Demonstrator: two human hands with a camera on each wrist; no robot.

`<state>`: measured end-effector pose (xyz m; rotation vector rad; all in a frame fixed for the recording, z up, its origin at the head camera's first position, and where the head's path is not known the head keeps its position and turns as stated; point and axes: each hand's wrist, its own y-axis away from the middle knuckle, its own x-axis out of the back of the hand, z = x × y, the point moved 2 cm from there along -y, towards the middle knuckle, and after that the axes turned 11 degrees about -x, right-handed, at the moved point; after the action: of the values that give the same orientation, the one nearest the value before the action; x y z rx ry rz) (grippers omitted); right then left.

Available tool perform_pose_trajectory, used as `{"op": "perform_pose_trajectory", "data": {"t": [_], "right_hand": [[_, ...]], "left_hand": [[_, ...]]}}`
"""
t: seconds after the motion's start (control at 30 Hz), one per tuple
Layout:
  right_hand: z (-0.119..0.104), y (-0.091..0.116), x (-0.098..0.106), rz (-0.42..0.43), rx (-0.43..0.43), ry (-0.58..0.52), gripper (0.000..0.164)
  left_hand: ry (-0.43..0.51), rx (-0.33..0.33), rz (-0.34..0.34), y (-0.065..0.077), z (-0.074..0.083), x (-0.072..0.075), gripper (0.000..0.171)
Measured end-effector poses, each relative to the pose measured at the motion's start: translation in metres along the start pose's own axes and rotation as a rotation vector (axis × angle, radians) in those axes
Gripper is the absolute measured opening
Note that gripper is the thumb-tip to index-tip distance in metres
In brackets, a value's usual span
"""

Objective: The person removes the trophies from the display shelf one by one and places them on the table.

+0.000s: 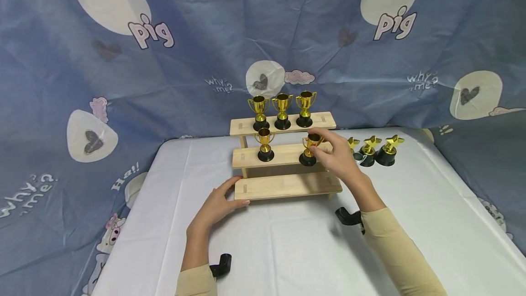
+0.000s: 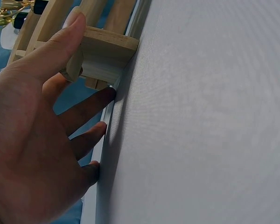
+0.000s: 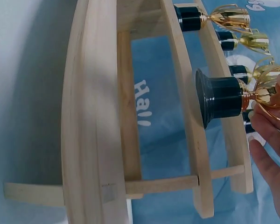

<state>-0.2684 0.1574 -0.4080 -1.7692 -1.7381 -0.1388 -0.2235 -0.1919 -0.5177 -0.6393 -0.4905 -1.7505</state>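
Note:
My right hand point(image 1: 339, 154) pinches a gold trophy cup point(image 1: 307, 158) with a black base by its bowl, at the right part of the middle step. In the right wrist view its base point(image 3: 219, 98) overlaps the step's front edge. My left hand point(image 1: 216, 204) is at the left end of the bottom step of a wooden three-step stand point(image 1: 287, 186), thumb in front. The left wrist view shows its fingers point(image 2: 86, 112) spread and fairly straight beside the stand's end. Another gold cup point(image 1: 265, 146) stands left on the middle step; three more cups point(image 1: 282, 111) line the top step.
Right of the stand, several star trophies point(image 1: 386, 152) with black bases stand on the white-covered table point(image 1: 287, 250), partly behind my right hand. A small silvery round thing point(image 1: 359, 157) is among them. A blue printed cloth point(image 1: 205, 35) hangs close behind the stand.

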Motion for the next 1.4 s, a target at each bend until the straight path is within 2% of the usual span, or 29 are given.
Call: {"op": "perform_pose_trajectory", "data": {"t": [0.67,1.07,1.4], "right_hand": [[0.010,0.005,0.023,0.091,0.056,0.034,0.038],[0.020,0.006,0.041,0.192,0.043,0.083,0.037],[0.027,0.007,0.067,0.269,0.007,0.093,0.036]], "left_hand": [[-0.007,0.007,-0.007,-0.001,0.000,-0.001,0.085],[0.002,-0.002,0.004,-0.001,0.002,-0.001,0.089],[-0.009,-0.007,-0.004,-0.002,0.001,-0.001,0.089]]}}
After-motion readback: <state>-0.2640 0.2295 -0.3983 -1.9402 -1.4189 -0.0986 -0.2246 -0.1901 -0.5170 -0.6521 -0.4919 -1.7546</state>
